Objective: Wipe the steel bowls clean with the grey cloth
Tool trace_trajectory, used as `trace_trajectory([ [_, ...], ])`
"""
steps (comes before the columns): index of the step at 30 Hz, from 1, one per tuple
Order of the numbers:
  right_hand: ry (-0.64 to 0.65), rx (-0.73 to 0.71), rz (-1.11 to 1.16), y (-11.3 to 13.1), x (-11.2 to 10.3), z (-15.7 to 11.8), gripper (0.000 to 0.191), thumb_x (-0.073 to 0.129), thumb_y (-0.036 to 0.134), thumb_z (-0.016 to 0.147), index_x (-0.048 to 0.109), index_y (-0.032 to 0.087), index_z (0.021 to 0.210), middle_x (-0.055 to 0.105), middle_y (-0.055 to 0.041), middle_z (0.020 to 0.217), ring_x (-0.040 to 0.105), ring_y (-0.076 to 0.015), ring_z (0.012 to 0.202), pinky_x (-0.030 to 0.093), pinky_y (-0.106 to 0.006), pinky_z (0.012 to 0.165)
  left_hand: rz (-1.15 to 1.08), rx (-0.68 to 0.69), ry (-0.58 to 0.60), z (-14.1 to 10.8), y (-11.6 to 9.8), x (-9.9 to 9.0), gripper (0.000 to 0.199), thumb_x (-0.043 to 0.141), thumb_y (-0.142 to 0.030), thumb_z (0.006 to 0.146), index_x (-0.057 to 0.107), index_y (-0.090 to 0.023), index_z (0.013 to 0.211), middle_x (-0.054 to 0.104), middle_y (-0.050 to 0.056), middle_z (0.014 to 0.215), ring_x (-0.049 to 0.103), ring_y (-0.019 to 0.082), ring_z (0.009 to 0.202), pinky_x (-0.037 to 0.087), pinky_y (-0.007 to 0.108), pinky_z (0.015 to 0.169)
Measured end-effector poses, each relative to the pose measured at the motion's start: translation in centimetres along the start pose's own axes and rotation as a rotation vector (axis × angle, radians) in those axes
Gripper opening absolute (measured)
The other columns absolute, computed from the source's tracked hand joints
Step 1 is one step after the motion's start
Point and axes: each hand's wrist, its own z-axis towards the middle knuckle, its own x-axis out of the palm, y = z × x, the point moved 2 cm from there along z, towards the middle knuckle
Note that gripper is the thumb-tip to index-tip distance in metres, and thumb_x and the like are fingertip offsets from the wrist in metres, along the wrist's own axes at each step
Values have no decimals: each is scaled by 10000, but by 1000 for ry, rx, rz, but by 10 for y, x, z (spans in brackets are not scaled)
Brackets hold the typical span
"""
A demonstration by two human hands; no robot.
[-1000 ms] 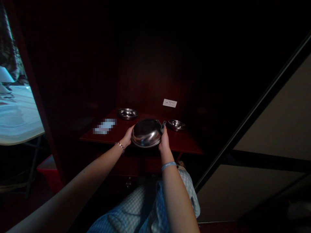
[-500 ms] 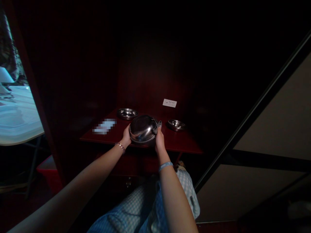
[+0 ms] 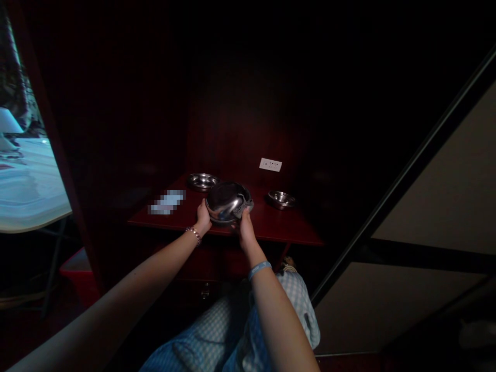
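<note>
A shiny metal bowl, its rounded underside facing me, is held above the front of a dark red shelf. My left hand grips the bowl's left rim. On the right side, my right hand pinches a grey cloth and presses it against the bowl's outer surface. Behind the bowl to the left stands a metal dish, partly covered by it. A smaller metal bowl sits on the shelf to the right.
A blurred-out pale item lies at the shelf's left. A white power socket is on the back wall. Dark cabinet sides flank the shelf. At far left are a white table and a red bin.
My right hand has moved the cloth left and slightly down across the bowl's outside. The bowl has shifted slightly upward; the left hand keeps its hold.
</note>
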Motion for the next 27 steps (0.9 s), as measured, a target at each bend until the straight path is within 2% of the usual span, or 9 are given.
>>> trace_trajectory([
  [4,29,109,92,-8,3,0,547,349,626,943,480,330,1384,664,-36,1232,678,-146,856,543,-269,715,57,46,17,0,2,0,229,528,-309,900,655,-177,764,717,38,769,676,172,803,518,293,834],
  [8,41,120,151,-16,1,4,573,350,665,924,468,350,1388,651,-35,1257,676,-162,917,544,-304,771,150,110,73,2,5,0,273,511,-353,917,660,-171,778,727,53,828,673,171,846,499,288,863],
  [12,10,92,208,-15,-3,7,592,331,675,923,456,347,1400,615,-43,1324,659,-173,1010,535,-332,832,307,161,227,3,7,2,339,515,-434,915,693,-157,831,741,84,869,674,203,925,470,313,926],
  [16,-69,-12,230,-4,-8,10,575,328,660,927,501,334,1369,590,-32,1366,609,-169,1144,519,-340,884,456,187,407,-2,9,4,426,516,-541,893,712,-166,853,748,86,861,673,226,944,452,340,962],
  [19,-108,-86,264,7,-12,11,554,334,618,944,539,288,1340,606,-38,1354,619,-160,1143,524,-314,877,553,150,500,-7,10,6,480,513,-618,863,700,-183,782,732,75,770,678,228,826,501,340,844],
  [22,-160,-155,321,20,-15,10,542,366,556,959,584,193,1297,652,-74,1287,660,-160,1070,533,-288,868,621,79,542,-11,12,7,554,502,-691,823,685,-178,721,706,82,672,673,225,716,520,331,722],
  [24,-204,-163,341,25,-16,9,545,396,530,957,611,132,1261,678,-101,1238,676,-166,1032,535,-279,872,592,65,541,-12,12,9,557,510,-696,810,705,-177,757,734,97,729,693,238,810,519,343,805],
  [27,-261,-127,345,29,-17,8,531,443,507,944,655,86,1189,713,-121,1159,688,-179,993,543,-278,859,452,58,503,-12,10,11,503,550,-652,803,728,-186,870,766,101,940,679,253,1008,466,358,969],
])
